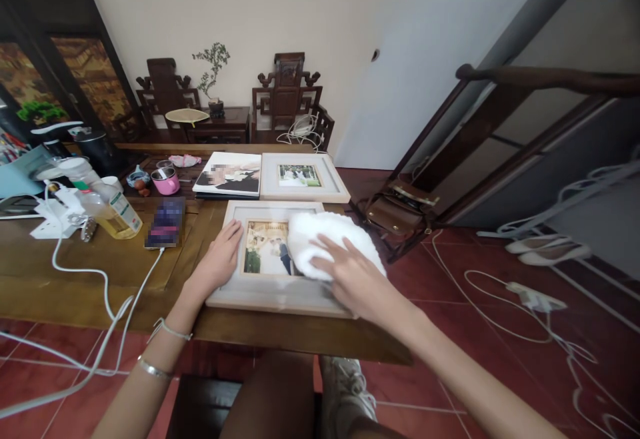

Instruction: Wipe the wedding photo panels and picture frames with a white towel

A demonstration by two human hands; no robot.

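A white-framed photograph (260, 292) lies flat at the near edge of the wooden table (65, 272). My left hand (220, 259) rests open on the frame's left side, fingers flat, holding it down. My right hand (353, 276) presses a white fluffy cloth (330, 236) onto the right part of the frame, fingers spread over the cloth.
A second white frame (303, 178) and a photo book (229, 176) lie farther back. Left of the frame are a phone (166, 222) on a white cable, an oil bottle (113, 212), a pink pot (166, 181). A brown bag (395, 216) and cables lie on the red tile floor to the right.
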